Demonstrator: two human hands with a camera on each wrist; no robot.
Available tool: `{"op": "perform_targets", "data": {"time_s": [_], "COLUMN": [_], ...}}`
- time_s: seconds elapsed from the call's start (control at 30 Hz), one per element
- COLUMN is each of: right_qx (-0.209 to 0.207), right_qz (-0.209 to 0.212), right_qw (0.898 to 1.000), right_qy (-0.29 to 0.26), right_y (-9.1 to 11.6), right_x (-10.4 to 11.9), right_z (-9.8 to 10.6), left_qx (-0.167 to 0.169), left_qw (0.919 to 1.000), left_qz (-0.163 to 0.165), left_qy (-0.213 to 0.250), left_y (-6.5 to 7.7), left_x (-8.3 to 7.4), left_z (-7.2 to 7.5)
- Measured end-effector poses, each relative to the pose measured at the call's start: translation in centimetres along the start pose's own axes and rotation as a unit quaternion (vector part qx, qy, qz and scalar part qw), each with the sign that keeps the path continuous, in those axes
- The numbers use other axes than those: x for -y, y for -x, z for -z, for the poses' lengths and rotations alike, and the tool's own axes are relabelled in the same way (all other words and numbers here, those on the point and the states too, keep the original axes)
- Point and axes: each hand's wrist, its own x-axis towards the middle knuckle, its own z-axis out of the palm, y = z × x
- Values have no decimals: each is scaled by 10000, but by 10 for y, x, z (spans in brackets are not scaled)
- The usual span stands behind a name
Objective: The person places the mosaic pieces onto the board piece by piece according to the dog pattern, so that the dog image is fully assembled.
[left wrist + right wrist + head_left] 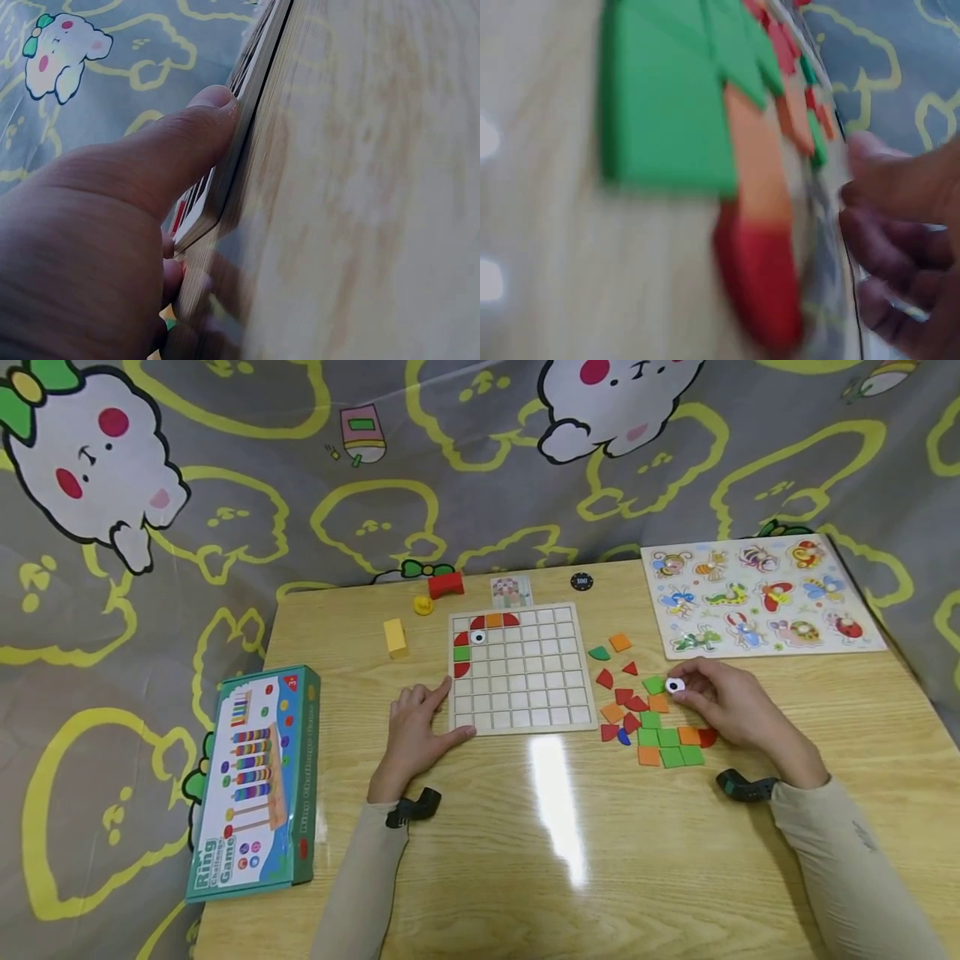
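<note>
One white eye pc (676,686) is in the R grip (723,697), right of the board (528,693), by the loose pcs (668,738) on the desk (480,843). Step now is prob. picking out this pc for the board. To do it well, lift it straight up, so the green tile (653,685) just next to it isn't bumped. Eye side up, hold it by the rim, & go over the loose pcs, not thru them. If it goes in a square, set it flat & don't nudge the other eye pc (478,637) or the red, green & orange bits (462,653) near the top-left corner.

R grip: thumb & pointer pinch the eye pc, only as far apart as the pc is wide. Soft pinch should do, b/c it looks small & light. R wrist view doesn't show the pc. L grip (420,731): spread, not clenched; thumb on the board's near edge by the left corner, a finger at its left side. Should help stop the board sliding.
</note>
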Motion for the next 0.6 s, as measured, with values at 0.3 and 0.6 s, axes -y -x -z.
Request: {"op": "perform_targets", "data": {"time_s": [0.3,0.6], "right_qx": [-461,172], "right_qz": [502,716], "right_qw": [9930,9786], "right_qy": [-967,-1920], "right_y": [-69,-138], "right_x": [42,86], "right_z": [-15,-49], "left_qx": [-26,4], "left_qw": [10000,10000], "left_qz": [4,-26], "left_qy": [-2,-84], "left_y": [2,0], "left_x": [3,4], "left_z": [2,1]}}
